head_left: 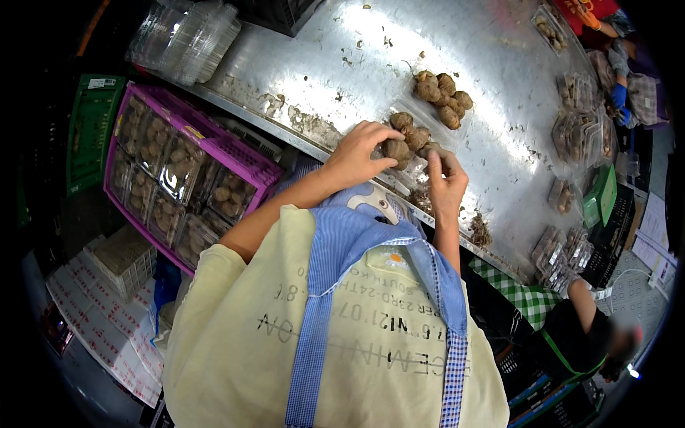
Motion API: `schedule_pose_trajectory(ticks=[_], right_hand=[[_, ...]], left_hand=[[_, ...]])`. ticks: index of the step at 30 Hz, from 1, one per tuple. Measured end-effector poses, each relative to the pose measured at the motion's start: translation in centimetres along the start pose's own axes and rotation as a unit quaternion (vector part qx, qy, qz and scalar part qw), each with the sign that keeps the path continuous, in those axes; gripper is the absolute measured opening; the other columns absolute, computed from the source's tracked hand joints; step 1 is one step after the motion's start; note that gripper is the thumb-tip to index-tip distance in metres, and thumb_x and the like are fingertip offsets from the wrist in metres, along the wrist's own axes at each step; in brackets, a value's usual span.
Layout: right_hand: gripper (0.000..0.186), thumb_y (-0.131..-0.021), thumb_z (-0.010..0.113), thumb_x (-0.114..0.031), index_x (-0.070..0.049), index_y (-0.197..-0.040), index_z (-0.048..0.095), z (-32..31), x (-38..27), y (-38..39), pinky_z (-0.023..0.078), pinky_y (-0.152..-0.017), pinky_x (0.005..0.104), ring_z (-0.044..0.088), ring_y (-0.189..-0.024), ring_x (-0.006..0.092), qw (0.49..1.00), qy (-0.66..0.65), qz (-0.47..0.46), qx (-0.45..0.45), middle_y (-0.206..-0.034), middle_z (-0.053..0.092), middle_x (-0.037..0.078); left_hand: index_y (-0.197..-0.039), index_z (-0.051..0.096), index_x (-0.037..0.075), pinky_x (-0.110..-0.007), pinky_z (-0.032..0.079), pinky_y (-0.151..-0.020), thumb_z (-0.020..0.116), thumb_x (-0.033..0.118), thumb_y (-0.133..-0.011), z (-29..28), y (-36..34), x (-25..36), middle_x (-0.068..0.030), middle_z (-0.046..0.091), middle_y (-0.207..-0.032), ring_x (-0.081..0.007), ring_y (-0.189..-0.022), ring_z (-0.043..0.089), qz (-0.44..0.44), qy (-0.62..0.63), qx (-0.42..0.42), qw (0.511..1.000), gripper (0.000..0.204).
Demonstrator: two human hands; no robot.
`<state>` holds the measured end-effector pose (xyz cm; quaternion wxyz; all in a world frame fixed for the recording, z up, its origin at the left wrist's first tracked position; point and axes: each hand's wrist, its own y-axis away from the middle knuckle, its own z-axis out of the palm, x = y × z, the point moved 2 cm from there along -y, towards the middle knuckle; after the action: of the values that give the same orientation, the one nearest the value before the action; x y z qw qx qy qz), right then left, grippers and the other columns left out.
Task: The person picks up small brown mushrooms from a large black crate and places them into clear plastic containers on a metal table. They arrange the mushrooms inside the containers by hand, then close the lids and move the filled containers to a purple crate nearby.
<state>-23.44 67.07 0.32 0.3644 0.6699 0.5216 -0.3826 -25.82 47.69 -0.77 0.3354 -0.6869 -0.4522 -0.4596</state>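
My left hand (362, 151) is curled around a round brown taro (396, 151) at the near edge of the metal table, thumb below and fingers above it. Close beside it, my right hand (447, 178) has its fingers bent together at another small taro (427, 149), which they partly hide. Between and beyond my hands, more taros (417, 137) lie in a clear plastic tray (401, 107). Just past that, a second group of taros (446, 89) rests in another clear tray.
At the left stands a purple crate (242, 157) of packed taros. Stacked empty clear containers (189, 43) occupy the table's far left. Root scraps (480, 230) lie by the near edge. Filled packs (576, 135) and a green box (599, 196) are at right, near other people.
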Motion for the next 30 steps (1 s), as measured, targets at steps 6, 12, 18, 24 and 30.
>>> schedule_pose_trajectory(ticks=[6, 12, 18, 24, 30], right_hand=[[0.037, -0.089, 0.056, -0.021, 0.003, -0.117, 0.053, -3.1, 6.3, -3.9, 0.045, -0.078, 0.0283, 0.055, -0.095, 0.0162, 0.991, -0.003, 0.033, 0.132, -0.111, 0.059, 0.014], [0.050, -0.093, 0.051, -0.027, 0.008, -0.127, 0.043, -2.4, 9.0, -8.2, 0.046, -0.082, 0.0317, 0.056, -0.100, 0.0199, 0.983, -0.110, 0.130, 0.064, -0.116, 0.056, 0.016], [0.041, -0.092, 0.047, -0.014, 0.000, -0.131, 0.044, -1.2, 11.8, -9.3, 0.046, -0.069, 0.0252, 0.058, -0.086, 0.0135, 0.946, -0.251, 0.204, 0.029, -0.105, 0.060, 0.007], [0.049, -0.088, 0.051, -0.010, -0.003, -0.134, 0.037, -2.5, 8.7, -7.5, 0.044, -0.071, 0.0232, 0.055, -0.091, 0.0139, 0.938, -0.331, 0.077, 0.066, -0.114, 0.056, 0.009], [0.045, -0.089, 0.042, -0.023, 0.005, -0.123, 0.047, -3.4, 5.8, -5.5, 0.032, -0.102, 0.0367, 0.045, -0.120, 0.0262, 0.844, -0.535, 0.029, 0.008, -0.127, 0.050, 0.016]], left_hand=[[-0.115, 0.054, 0.005, -0.038, 0.033, -0.097, 0.065, 0.030, -0.081, 0.1, -2.1, -1.8, -0.0129, 0.051, -0.115, -0.0309, -0.112, 0.040, 0.025, -0.061, 0.098, 0.993, 0.043], [-0.123, 0.048, 0.000, -0.038, 0.037, -0.097, 0.042, 0.046, -0.093, 2.0, -7.9, -7.4, -0.0215, 0.051, -0.123, -0.0339, -0.114, 0.048, -0.182, 0.099, 0.060, 0.976, 0.056], [-0.137, 0.030, -0.005, -0.038, 0.034, -0.099, 0.033, 0.058, -0.092, 3.0, -12.6, -9.8, -0.0181, 0.048, -0.129, -0.0272, -0.117, 0.046, -0.341, 0.312, -0.037, 0.886, 0.077], [-0.135, 0.034, -0.004, -0.036, 0.035, -0.096, 0.032, 0.067, -0.087, 1.9, -14.0, -3.6, -0.0172, 0.043, -0.134, -0.0258, -0.116, 0.047, -0.350, 0.376, 0.000, 0.858, 0.086], [-0.105, 0.060, 0.007, -0.032, 0.037, -0.087, 0.028, 0.061, -0.091, 2.8, -12.4, -6.2, -0.0075, 0.060, -0.111, -0.0173, -0.098, 0.052, -0.260, 0.408, 0.028, 0.875, 0.064]])
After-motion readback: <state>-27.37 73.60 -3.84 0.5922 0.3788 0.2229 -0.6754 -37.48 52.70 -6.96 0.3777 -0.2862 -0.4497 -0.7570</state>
